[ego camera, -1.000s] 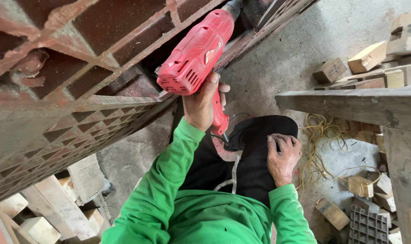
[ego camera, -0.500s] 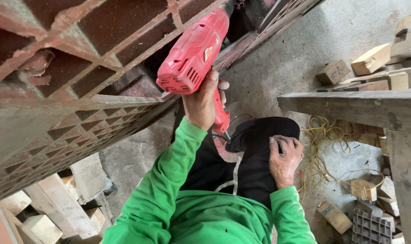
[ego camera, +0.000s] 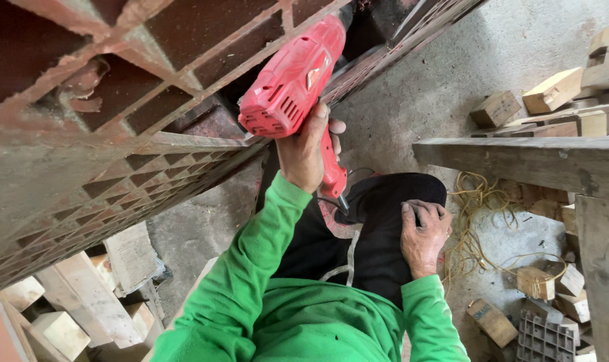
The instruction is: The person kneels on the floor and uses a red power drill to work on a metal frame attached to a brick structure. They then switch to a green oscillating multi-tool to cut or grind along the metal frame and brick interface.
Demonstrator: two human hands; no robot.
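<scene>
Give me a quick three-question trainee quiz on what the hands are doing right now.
1. True or false: the left hand grips the red power drill.
2. Where does the right hand rest? A) on the wooden beam B) on the person's dark-trousered knee C) on the drill
3. Fill in: the drill's nose points into the ____ lattice panel.

Key: 1 true; 2 B; 3 reddish-brown.
</scene>
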